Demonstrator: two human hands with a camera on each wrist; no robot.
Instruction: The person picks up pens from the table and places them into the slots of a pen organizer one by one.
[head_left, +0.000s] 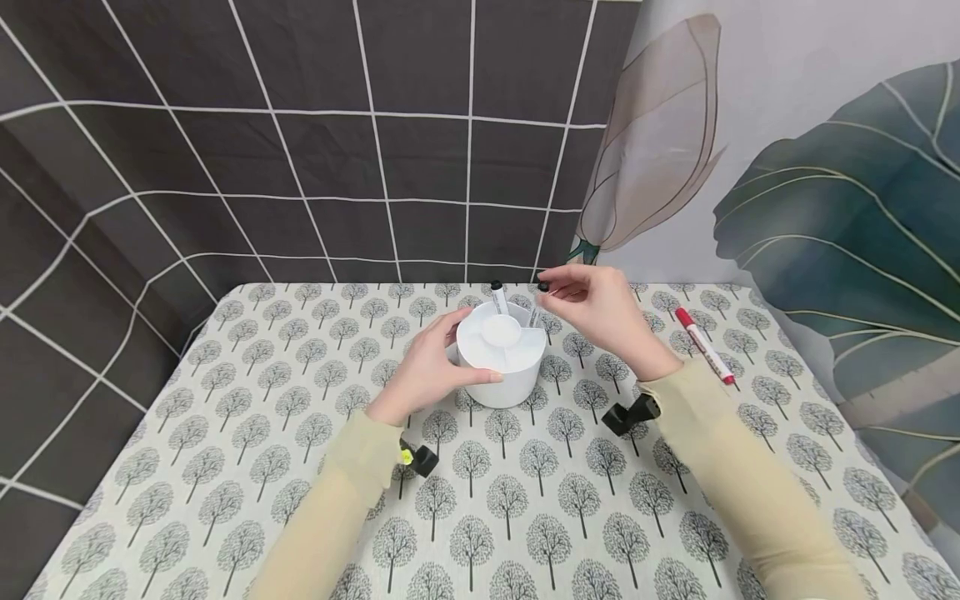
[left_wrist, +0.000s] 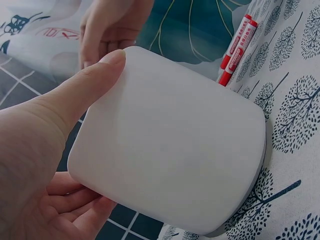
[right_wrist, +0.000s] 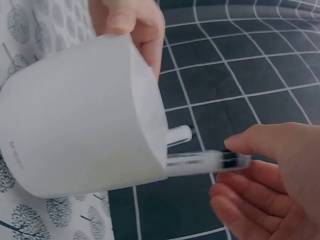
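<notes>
My left hand [head_left: 435, 362] grips the side of a white pen holder [head_left: 510, 387], thumb along the front and fingers round the far left side. In the left wrist view the holder's smooth wall [left_wrist: 170, 140] hides its compartments. A black-capped marker [head_left: 497, 296] leans in a back compartment. My right hand [head_left: 596, 304] is at the holder's right rim, its thumb and fingers round the cap of a second black-capped marker [right_wrist: 195, 161]. That marker's lower end is hidden inside the holder, and its body looks blurred in the right wrist view.
Two red-and-white markers, one plain to see in front [left_wrist: 240, 52], lie side by side on the tree-print tablecloth [head_left: 468, 500], right of the holder. Behind the table hangs a dark grid-pattern cloth [head_left: 420, 158], with a floral curtain [head_left: 750, 108] at the right.
</notes>
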